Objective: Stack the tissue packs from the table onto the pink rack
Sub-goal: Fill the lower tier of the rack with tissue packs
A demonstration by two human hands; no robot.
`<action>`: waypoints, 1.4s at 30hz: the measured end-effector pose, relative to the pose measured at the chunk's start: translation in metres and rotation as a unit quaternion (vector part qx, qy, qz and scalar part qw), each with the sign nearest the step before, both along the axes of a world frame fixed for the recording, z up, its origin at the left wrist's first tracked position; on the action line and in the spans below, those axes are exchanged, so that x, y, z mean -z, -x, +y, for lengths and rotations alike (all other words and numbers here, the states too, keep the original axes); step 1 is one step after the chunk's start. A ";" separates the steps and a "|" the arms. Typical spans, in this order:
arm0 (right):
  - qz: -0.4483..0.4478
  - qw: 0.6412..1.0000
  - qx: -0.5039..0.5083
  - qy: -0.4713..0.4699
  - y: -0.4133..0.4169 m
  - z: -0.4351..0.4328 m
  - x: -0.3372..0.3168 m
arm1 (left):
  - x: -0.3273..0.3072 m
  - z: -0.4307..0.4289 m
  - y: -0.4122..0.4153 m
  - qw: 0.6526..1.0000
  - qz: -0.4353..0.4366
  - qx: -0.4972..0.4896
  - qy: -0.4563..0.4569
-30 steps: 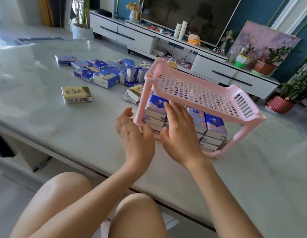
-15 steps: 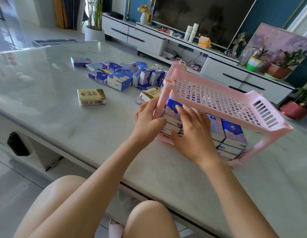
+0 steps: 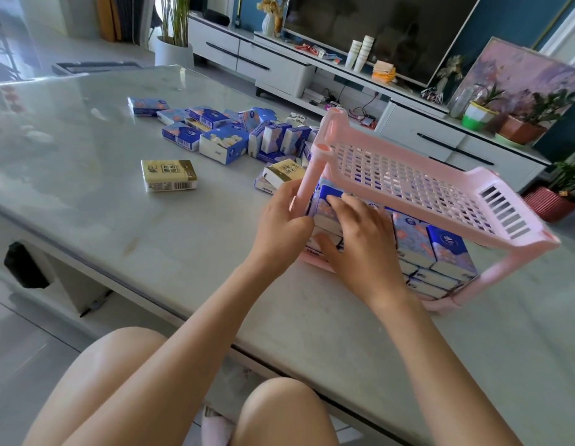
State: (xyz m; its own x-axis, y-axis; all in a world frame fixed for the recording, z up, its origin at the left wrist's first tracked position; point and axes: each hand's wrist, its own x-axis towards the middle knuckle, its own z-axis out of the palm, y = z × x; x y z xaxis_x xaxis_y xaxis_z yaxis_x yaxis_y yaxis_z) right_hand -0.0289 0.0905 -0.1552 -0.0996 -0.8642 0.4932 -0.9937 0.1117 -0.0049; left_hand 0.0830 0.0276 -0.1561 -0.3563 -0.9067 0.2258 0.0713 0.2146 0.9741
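**Soft packs, steadied on the rack**

The left hand [image 3: 281, 220] curls round the pink rack's [image 3: 331, 130] corner post. The right hand [image 3: 360, 239] presses flat-fingered on the tissue packs [image 3: 447, 249] stacked on its lower shelf. Light, squashy and slick-wrapped, they likely suit a gentle pinch across the narrow edges.

Pale pink across the lattice-pierced rack [image 3: 408, 185]; deep blue with peach-pink blossom print and white edges on the stacked tissue packs [image 3: 447, 249]; same blue and white among the loose packs [image 3: 221, 146]; cream and gold on one lone pack [image 3: 169, 175]; grey-white marbling over the table [image 3: 86, 220]
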 end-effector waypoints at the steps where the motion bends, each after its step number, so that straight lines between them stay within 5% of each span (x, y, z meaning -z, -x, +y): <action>1: 0.003 1.000 -0.002 -0.008 -0.001 0.000 0.000 | 0.000 0.000 0.000 1.000 0.006 0.006 -0.005; 16: 0.017 0.994 0.096 0.041 0.053 0.072 0.000 | -0.002 -0.005 -0.007 0.983 0.039 0.175 -0.050; 30: 0.042 0.988 0.145 -0.014 0.054 0.066 0.015 | 0.003 -0.005 0.005 0.996 0.027 0.057 -0.066; 35: -0.023 0.990 0.066 0.125 0.047 0.069 0.011 | 0.003 -0.003 0.008 0.996 0.041 0.046 -0.057; 38: -0.109 0.945 0.028 0.309 0.035 0.086 0.017 | 0.007 -0.003 0.011 0.997 0.055 0.032 -0.051; 42: -0.323 0.804 0.135 0.481 0.043 0.105 0.024 | 0.014 0.000 0.014 0.996 0.078 0.030 -0.038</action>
